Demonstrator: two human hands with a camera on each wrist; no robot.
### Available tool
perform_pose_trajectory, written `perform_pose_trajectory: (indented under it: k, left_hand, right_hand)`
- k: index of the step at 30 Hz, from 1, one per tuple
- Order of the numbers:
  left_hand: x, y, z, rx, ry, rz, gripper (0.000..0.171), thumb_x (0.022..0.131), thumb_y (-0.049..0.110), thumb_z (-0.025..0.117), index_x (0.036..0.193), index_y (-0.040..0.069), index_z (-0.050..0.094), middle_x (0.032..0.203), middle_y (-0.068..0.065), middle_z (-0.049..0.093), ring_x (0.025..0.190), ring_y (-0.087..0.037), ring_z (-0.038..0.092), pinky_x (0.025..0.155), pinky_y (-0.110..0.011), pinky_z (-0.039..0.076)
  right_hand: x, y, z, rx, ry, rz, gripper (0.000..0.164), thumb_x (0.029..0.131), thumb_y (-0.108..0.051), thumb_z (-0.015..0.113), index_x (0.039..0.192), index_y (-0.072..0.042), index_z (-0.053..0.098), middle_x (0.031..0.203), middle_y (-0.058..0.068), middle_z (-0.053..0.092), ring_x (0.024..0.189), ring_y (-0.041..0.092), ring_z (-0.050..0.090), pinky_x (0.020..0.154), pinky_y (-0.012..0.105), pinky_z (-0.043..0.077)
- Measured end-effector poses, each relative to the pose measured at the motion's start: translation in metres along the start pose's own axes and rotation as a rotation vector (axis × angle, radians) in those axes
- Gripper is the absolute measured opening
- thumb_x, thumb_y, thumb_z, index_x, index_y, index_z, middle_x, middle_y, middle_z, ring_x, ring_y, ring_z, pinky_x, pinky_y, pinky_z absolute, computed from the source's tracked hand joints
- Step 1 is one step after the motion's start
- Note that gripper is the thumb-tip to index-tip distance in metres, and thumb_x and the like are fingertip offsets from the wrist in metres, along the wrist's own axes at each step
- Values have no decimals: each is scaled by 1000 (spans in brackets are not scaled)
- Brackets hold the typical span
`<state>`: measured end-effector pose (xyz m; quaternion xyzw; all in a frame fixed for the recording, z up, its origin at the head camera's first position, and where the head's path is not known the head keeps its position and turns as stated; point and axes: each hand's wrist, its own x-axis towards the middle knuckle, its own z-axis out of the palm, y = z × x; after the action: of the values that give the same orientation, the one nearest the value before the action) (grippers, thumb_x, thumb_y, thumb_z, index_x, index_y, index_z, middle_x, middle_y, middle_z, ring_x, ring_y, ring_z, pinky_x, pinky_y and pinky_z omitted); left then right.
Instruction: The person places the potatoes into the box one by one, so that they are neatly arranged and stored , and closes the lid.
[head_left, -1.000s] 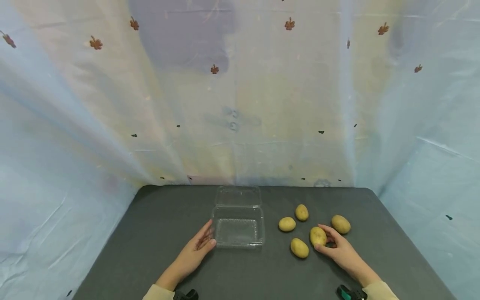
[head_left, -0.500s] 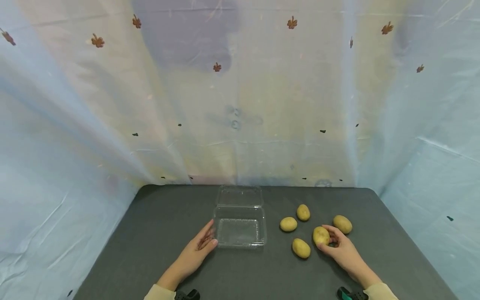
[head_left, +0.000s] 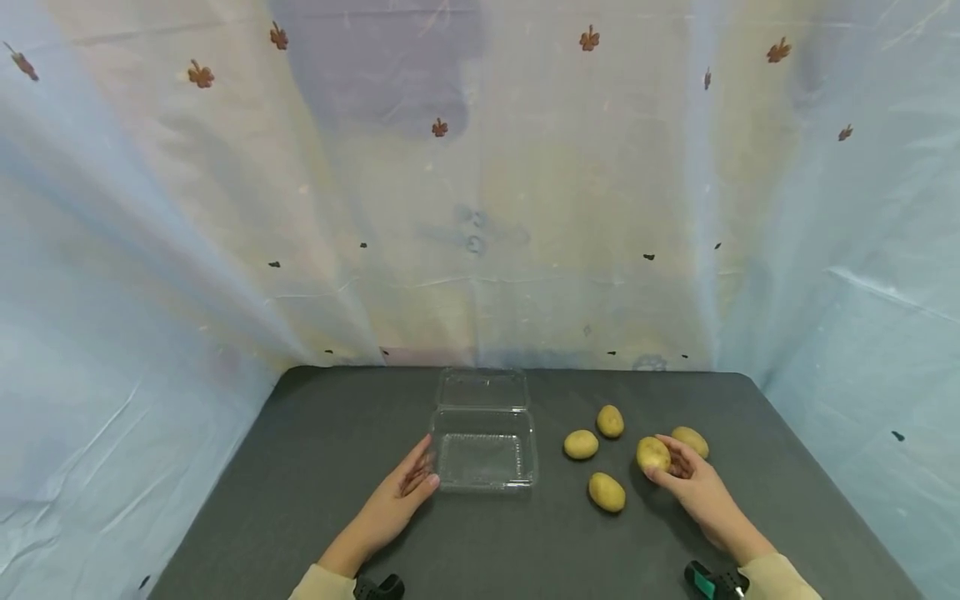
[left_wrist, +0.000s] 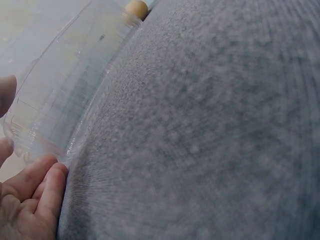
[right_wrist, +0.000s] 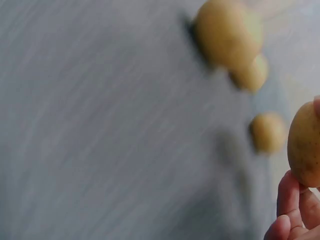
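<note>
My right hand (head_left: 703,493) pinches a yellow potato (head_left: 653,454) between thumb and fingers. Its shadow falls apart from it on the table, so it is raised. The right wrist view shows that held potato (right_wrist: 304,147) at the right edge, with fingertips under it. A clear plastic clamshell container (head_left: 486,484) stands with its lid (head_left: 483,389) folded back, and nothing lies in it. My left hand (head_left: 388,506) is at its left side, fingers fairly straight. In the left wrist view, fingertips (left_wrist: 51,167) lie right at the container's lower corner (left_wrist: 30,145).
Between the container and my right hand lie three more potatoes: a front one (head_left: 607,492), a left one (head_left: 581,444) and a back one (head_left: 610,422). Another potato (head_left: 690,441) sits partly behind my right hand. A patterned curtain (head_left: 570,292) hangs behind the grey table (head_left: 315,467).
My right hand has gripped the potato and lifted it off the table, a little up and to the right. The left hand keeps its place at the container, and the view has shifted slightly.
</note>
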<state>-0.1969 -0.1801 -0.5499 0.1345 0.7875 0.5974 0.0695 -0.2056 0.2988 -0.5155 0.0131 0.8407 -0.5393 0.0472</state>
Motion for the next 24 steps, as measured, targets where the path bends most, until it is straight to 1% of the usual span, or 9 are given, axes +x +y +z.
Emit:
perform_pose_trajectory:
  k: [2, 4, 7, 10, 13, 15, 19, 24]
  left_hand:
    - [0, 3, 1, 3, 1, 6, 68, 99, 32, 57, 155, 31, 20, 152, -12, 34, 139, -24, 34, 110, -36, 30]
    - [0, 4, 1, -2, 2, 9, 67, 99, 31, 57, 155, 31, 20, 153, -13, 33, 139, -25, 33, 110, -37, 29]
    - [0, 7, 2, -8, 5, 6, 67, 99, 30, 57, 155, 31, 20, 153, -13, 32, 139, -26, 32, 111, -38, 29]
    - [0, 8, 3, 0, 3, -8, 67, 100, 32, 56, 155, 32, 19, 153, -13, 32, 139, -25, 32, 111, -38, 28]
    - [1, 7, 3, 16, -6, -22, 66, 100, 34, 55, 155, 32, 18, 154, -12, 31, 140, -24, 32, 111, -37, 28]
    - [1, 6, 3, 30, -7, -26, 64, 101, 35, 52, 156, 31, 18, 154, -11, 31, 140, -24, 32, 111, -40, 29]
    - [1, 5, 3, 43, 17, -29, 58, 103, 35, 47, 155, 30, 21, 152, -9, 35, 139, -24, 33, 111, -47, 28]
    - [1, 5, 3, 39, 37, -23, 55, 104, 34, 44, 155, 28, 23, 151, -10, 37, 139, -26, 33, 111, -52, 25]
  right_hand:
    - [0, -12, 3, -3, -14, -45, 78, 89, -43, 68, 151, -13, 30, 148, 18, 38, 123, 34, 47, 88, 38, 49]
    - [0, -25, 10, 9, -26, -98, 75, 90, -40, 69, 150, -13, 33, 145, 17, 42, 121, 33, 49, 88, 35, 49]
    - [1, -45, 25, 41, -59, -168, 72, 90, -36, 70, 148, -14, 35, 144, 12, 44, 120, 29, 50, 87, 29, 49]
    - [2, -63, 43, 67, -86, -210, 70, 88, -35, 72, 147, -20, 38, 142, 7, 46, 116, 27, 52, 84, 29, 50]
    - [4, -78, 62, 70, -103, -238, 67, 88, -34, 73, 145, -23, 40, 137, 6, 51, 109, 26, 54, 81, 32, 51]
    - [5, -85, 74, 63, -104, -251, 66, 87, -33, 74, 144, -25, 42, 131, 7, 52, 102, 27, 55, 78, 32, 50]
    - [9, -94, 96, 78, -119, -269, 65, 86, -30, 76, 142, -26, 44, 128, 9, 50, 95, 28, 56, 76, 32, 51]
    - [14, -104, 116, 96, -137, -262, 66, 84, -29, 78, 141, -28, 45, 128, 5, 53, 92, 26, 56, 71, 33, 52]
